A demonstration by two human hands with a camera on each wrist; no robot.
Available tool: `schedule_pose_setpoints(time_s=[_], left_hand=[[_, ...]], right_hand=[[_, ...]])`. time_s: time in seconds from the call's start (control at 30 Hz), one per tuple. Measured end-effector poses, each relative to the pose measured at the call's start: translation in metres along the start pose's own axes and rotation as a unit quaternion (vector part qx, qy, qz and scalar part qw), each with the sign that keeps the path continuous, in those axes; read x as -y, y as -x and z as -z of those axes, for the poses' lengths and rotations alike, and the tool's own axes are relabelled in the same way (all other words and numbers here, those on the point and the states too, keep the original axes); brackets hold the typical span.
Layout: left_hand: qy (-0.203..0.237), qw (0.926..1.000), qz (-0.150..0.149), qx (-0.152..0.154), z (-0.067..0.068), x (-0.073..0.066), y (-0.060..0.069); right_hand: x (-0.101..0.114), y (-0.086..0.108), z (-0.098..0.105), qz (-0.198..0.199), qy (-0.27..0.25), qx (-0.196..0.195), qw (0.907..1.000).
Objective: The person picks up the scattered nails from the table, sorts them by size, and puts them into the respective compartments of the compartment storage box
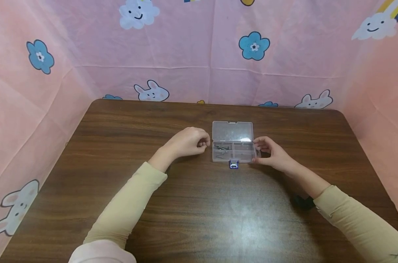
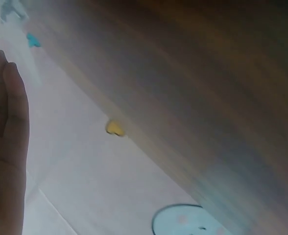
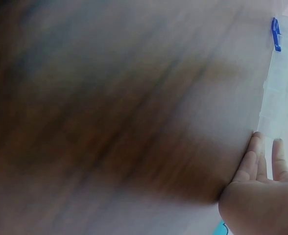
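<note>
A clear plastic compartment box (image 1: 243, 154) stands on the table with its lid (image 1: 232, 131) raised at the back. Its blue latch (image 1: 234, 164) hangs at the front; the right wrist view also has that latch (image 3: 276, 35). Several dark, thin metal pieces, like nails or screws (image 1: 222, 147), lie in the left compartments. My right hand (image 1: 273, 155) holds the box's right end, thumb near the front corner and fingers toward the back. Just off the box's left side is my left hand (image 1: 191, 142), its fingers loosely bent, with nothing visible in them.
The brown wood-grain table (image 1: 185, 219) extends around the box on every side. Pink printed cloth (image 1: 192, 47) hangs behind the table and along both sides. A dark object (image 1: 302, 201) shows beneath the right wrist.
</note>
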State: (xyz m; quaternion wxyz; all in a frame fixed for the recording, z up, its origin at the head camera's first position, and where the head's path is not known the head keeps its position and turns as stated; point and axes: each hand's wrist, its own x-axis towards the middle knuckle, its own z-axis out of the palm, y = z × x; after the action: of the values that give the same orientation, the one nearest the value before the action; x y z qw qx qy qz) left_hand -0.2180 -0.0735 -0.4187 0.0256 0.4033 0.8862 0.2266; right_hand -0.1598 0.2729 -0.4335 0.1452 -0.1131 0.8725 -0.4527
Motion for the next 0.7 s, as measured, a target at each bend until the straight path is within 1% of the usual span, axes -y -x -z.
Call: schedule_pose_setpoints(time_s=[0.2,0.43,0.7], left_hand=[[-0.003,0.9996,-0.027,0.000,-0.007,-0.013,-0.011],[-0.005,0.9994,-0.030,0.015,-0.012,-0.023,-0.020],[-0.016,0.9985,-0.050,0.016,-0.016,-0.030,-0.026]], right_hand=[[-0.001,-0.002,-0.001,0.001,-0.003,0.000,1.0000],[0.000,-0.001,-0.001,-0.001,0.002,-0.002,1.0000],[-0.001,-0.001,0.001,0.002,-0.002,-0.001,1.0000]])
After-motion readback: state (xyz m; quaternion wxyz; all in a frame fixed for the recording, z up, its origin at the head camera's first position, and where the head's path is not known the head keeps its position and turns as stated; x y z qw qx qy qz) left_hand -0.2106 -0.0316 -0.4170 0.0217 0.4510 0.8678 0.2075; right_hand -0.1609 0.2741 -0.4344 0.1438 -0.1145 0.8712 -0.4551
